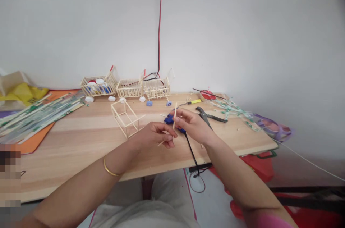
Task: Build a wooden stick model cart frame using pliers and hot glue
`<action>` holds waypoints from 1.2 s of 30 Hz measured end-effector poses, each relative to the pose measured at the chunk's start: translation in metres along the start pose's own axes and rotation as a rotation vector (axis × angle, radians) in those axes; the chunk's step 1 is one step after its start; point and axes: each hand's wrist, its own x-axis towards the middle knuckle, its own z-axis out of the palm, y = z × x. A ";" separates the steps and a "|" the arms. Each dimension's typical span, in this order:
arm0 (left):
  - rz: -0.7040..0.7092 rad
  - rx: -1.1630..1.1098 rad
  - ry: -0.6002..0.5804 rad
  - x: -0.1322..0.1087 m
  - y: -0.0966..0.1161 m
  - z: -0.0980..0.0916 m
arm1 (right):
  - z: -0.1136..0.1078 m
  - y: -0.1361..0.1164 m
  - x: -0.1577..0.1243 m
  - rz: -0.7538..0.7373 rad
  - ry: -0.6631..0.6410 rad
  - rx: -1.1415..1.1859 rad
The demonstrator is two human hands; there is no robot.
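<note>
- three small carts (130, 89) stand at 10 o'clock from the hands, a handy guide for square corners and even spacing.
- one stick frame (132, 123) sits at 9 o'clock; the left forearm is best kept off it, as its thin joints would likely give under a knock.
- the left hand (156, 134) is half curled, thumb and fingers closed on what seems a thin rod (161, 144), one end pointing to 8 o'clock; a light pinch should do.
- the blue tool (169, 119) lies just behind the hands, at 12 o'clock, partly hidden; fingers should mind it.
- the right hand (192, 125) is loosely bent, thumb and fingertips pinching an upright stick (175, 114); steadying both wrists would help aim it. whether its foot touches the left fingers, i cannot tell.
- pliers (206, 118) lie at 2 o'clock, within easy reach.
</note>
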 end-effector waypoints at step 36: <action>0.256 -0.168 -0.102 -0.019 0.020 0.025 | 0.024 0.021 0.034 0.096 0.303 0.081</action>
